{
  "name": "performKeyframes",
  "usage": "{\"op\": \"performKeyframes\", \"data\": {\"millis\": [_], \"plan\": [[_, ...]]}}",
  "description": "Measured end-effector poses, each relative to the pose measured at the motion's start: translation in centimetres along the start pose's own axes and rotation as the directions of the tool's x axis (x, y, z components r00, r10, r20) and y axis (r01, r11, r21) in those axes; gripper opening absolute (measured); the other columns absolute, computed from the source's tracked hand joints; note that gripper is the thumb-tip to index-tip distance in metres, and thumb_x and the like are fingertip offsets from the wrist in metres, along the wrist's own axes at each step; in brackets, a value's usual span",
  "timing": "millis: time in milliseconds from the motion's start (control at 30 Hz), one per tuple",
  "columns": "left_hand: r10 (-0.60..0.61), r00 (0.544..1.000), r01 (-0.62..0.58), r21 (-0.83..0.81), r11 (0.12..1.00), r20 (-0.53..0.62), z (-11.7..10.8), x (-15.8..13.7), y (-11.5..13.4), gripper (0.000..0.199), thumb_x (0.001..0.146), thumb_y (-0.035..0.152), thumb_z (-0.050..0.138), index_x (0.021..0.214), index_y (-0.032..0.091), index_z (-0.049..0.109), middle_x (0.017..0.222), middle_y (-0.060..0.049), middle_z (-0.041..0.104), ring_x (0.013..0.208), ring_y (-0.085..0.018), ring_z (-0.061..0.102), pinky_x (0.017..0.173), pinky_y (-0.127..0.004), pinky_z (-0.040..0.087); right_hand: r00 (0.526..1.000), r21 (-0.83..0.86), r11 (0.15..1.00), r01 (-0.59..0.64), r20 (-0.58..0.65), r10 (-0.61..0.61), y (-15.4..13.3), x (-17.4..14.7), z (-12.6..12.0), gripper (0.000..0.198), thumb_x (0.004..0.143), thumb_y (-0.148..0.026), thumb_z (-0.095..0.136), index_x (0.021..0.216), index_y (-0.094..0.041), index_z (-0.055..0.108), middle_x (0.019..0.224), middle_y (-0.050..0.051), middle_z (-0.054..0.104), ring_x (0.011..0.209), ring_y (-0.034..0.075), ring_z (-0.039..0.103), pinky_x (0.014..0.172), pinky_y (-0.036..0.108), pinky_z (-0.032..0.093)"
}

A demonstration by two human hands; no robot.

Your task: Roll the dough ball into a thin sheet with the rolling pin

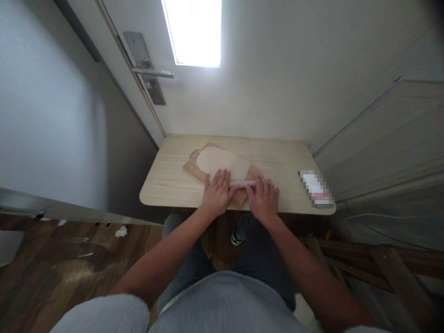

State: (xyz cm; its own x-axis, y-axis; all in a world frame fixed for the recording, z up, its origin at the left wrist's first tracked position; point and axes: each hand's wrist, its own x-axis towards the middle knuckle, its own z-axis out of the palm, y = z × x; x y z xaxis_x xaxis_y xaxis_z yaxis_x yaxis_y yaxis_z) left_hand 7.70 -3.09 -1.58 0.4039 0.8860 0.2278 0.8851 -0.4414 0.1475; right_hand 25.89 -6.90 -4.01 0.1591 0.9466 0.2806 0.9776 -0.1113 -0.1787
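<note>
A flat, pale sheet that looks like dough (222, 162) lies across a wooden cutting board (194, 169) with a metal ring at its far left corner. Along the sheet's near edge runs a pale, slim roll (243, 183); I cannot tell whether it is a rolling pin or the sheet's own rolled edge. My left hand (218, 192) lies over the left part of this roll, fingers on top and thumb at the near side. On the right end rests my right hand (264, 196), held the same way. Both hands cover much of the roll.
The board rests on a light wooden table (163, 185) against a white door with a metal handle (154, 72). A blurred-out phone-like object (315, 188) lies at the table's right end. Wooden slats (381, 268) stand low at the right; paper scraps (121, 231) lie on the floor.
</note>
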Motion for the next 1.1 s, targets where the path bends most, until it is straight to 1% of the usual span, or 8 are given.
{"op": "performKeyframes", "data": {"millis": [100, 200, 333, 533, 700, 867, 1000, 1100], "plan": [[0.005, 0.999, -0.005, 0.001, 1.000, -0.033, 0.2, -1.0, 0.3, 0.065, 0.104, 0.054, 0.021, 0.156, 0.017, 0.034, 0.161, -0.011, 0.039, 0.152, -0.025, 0.028, 0.125, -0.055, 0.011, 1.000, 0.008, 1.000, 0.014, -0.015, -0.014, 0.2, -0.7, 0.0, 0.062, 0.104, -0.052, 0.030, 0.152, -0.014, 0.040, 0.156, 0.017, 0.043, 0.142, 0.037, 0.035, 0.114, 0.062, 0.026], [-0.003, 0.999, 0.003, -0.003, 1.000, -0.048, 0.5, -0.8, 0.3, 0.065, 0.104, 0.054, 0.021, 0.155, 0.016, 0.035, 0.161, -0.011, 0.040, 0.152, -0.025, 0.029, 0.125, -0.056, 0.012, 1.000, 0.016, 1.000, 0.009, -0.018, -0.008, 0.2, -0.5, 0.2, 0.064, 0.103, -0.054, 0.030, 0.152, -0.014, 0.040, 0.156, 0.017, 0.043, 0.143, 0.037, 0.034, 0.113, 0.063, 0.026], [-0.032, 0.999, 0.032, -0.004, 0.999, -0.042, 0.7, 0.7, -0.1, 0.063, 0.105, 0.052, 0.020, 0.155, 0.016, 0.036, 0.161, -0.010, 0.039, 0.152, -0.026, 0.027, 0.124, -0.059, 0.013, 1.000, 0.022, 1.000, -0.003, -0.002, 0.003, -0.1, 1.0, 0.6, 0.065, 0.103, -0.055, 0.030, 0.150, -0.013, 0.043, 0.155, 0.017, 0.045, 0.144, 0.040, 0.030, 0.113, 0.067, 0.023], [-0.075, 0.997, 0.075, 0.006, 0.997, -0.027, 0.5, 3.3, -0.9, 0.063, 0.104, 0.052, 0.019, 0.153, 0.019, 0.041, 0.162, -0.008, 0.038, 0.152, -0.028, 0.026, 0.123, -0.059, 0.015, 1.000, 0.006, 1.000, -0.007, -0.011, 0.007, -0.6, 4.2, 1.2, 0.063, 0.102, -0.054, 0.033, 0.149, -0.013, 0.046, 0.154, 0.017, 0.045, 0.145, 0.040, 0.027, 0.113, 0.068, 0.020], [-0.109, 0.994, 0.109, 0.000, 0.994, 0.020, 0.6, 6.1, -2.0, 0.065, 0.104, 0.052, 0.014, 0.153, 0.018, 0.041, 0.162, -0.009, 0.038, 0.151, -0.031, 0.028, 0.120, -0.062, 0.021, 1.000, 0.013, 1.000, -0.014, 0.013, 0.014, -1.2, 7.5, 1.5, 0.061, 0.102, -0.054, 0.032, 0.145, -0.016, 0.052, 0.153, 0.016, 0.047, 0.143, 0.040, 0.029, 0.114, 0.068, 0.018], [-0.110, 0.991, 0.112, -0.014, 0.994, 0.081, 0.9, 8.5, -3.6, 0.064, 0.104, 0.053, 0.014, 0.156, 0.022, 0.036, 0.163, -0.010, 0.036, 0.150, -0.033, 0.028, 0.118, -0.063, 0.025, 0.999, 0.001, 1.000, -0.024, 0.040, 0.024, -2.0, 10.3, 1.7, 0.057, 0.103, -0.051, 0.033, 0.143, -0.018, 0.055, 0.152, 0.015, 0.048, 0.143, 0.041, 0.030, 0.113, 0.069, 0.017], [-0.116, 0.983, 0.122, -0.033, 0.992, 0.145, 0.8, 9.6, -4.2, 0.064, 0.103, 0.054, 0.013, 0.157, 0.025, 0.034, 0.165, -0.010, 0.031, 0.151, -0.033, 0.026, 0.117, -0.064, 0.025, 0.998, 0.010, 0.999, -0.040, 0.058, 0.039, -2.3, 11.3, 1.9, 0.055, 0.102, -0.048, 0.034, 0.144, -0.019, 0.054, 0.152, 0.014, 0.048, 0.143, 0.040, 0.031, 0.113, 0.069, 0.016], [-0.117, 0.981, 0.124, -0.035, 0.992, 0.151, 0.8, 9.5, -4.1, 0.065, 0.103, 0.054, 0.014, 0.156, 0.024, 0.034, 0.165, -0.010, 0.032, 0.151, -0.034, 0.026, 0.117, -0.065, 0.024, 0.998, 0.006, 0.999, -0.041, 0.057, 0.040, -2.2, 11.0, 2.0, 0.054, 0.102, -0.046, 0.035, 0.145, -0.019, 0.053, 0.153, 0.014, 0.048, 0.143, 0.040, 0.031, 0.114, 0.069, 0.016]]}}
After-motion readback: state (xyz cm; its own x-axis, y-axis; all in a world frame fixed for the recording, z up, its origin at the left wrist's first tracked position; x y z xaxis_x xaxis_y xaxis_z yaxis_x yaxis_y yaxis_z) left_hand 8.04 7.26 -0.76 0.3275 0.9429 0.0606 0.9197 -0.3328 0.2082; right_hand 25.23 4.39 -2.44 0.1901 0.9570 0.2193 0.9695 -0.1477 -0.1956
